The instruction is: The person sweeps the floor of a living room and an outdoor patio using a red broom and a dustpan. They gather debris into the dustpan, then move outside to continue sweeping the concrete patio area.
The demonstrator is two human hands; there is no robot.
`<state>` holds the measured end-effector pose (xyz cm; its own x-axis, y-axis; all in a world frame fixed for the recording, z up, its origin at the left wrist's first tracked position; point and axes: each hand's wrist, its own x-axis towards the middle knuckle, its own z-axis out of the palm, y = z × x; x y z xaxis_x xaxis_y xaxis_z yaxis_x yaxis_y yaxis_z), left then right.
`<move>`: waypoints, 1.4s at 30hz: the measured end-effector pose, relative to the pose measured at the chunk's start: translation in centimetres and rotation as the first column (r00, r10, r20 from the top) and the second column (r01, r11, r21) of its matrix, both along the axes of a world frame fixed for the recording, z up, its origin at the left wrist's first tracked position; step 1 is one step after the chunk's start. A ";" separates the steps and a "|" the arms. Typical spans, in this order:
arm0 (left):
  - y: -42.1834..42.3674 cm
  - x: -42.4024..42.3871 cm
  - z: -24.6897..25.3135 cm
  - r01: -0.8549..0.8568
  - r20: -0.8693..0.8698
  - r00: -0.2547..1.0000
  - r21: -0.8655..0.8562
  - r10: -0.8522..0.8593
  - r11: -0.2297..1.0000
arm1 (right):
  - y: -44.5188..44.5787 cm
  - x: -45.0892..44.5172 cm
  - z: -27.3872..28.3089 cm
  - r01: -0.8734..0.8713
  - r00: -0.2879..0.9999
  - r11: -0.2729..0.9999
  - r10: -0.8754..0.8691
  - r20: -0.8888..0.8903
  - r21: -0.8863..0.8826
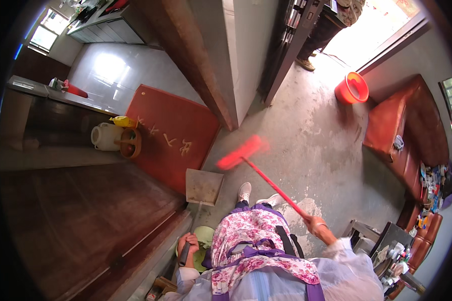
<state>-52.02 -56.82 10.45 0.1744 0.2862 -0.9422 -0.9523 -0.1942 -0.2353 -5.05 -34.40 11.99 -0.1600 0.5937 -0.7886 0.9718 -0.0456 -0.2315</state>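
My right hand (317,227) grips the handle of a red broom (273,185). Its blurred red head (242,152) is above or on the concrete floor ahead of my shoes; contact cannot be made out. My left hand (188,245) is closed around the dark grip of a long-handled dustpan (204,186). The pan lies by the edge of a red doormat (173,131) that bears writing, left of my feet. Just beside my left hand, a pale green basin (203,240) is partly hidden by my arm and floral apron (248,233).
A red bucket (351,88) stands near the open doorway, where a person's legs (316,37) show. Brown leather sofas (406,124) line the right side, with a cluttered table (391,256) nearer. A white jug (106,136) and a basket (131,143) sit by the mat. A wall corner (229,75) juts ahead.
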 end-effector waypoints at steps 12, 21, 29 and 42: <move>-1.9 -0.9 -1.3 0.005 0.008 1.000 -0.090 -0.005 0.996 | 5.4 -8.5 -9.3 0.020 0.967 0.999 -0.026 -0.255 -0.025; -3.7 -0.1 -4.7 -0.031 0.084 0.996 -0.078 0.038 0.996 | 0.4 -1.9 -2.2 -0.029 0.998 0.999 0.027 -0.051 -0.030; -2.2 -0.9 -5.1 0.052 0.078 0.996 -0.141 -0.041 0.989 | 4.7 -5.3 -8.0 0.064 0.990 0.998 -0.066 -0.124 -0.014; -3.8 1.5 -5.3 -0.032 0.043 0.998 -0.042 0.034 0.999 | 1.5 -2.3 -8.9 0.396 0.909 0.902 -0.359 -0.214 0.169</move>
<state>-50.55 -60.58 5.16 0.2068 0.2536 -0.9449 -0.9341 -0.2360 -0.2677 -7.31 -32.94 3.12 -0.0142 0.7811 -0.6243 0.8343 -0.3349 -0.4380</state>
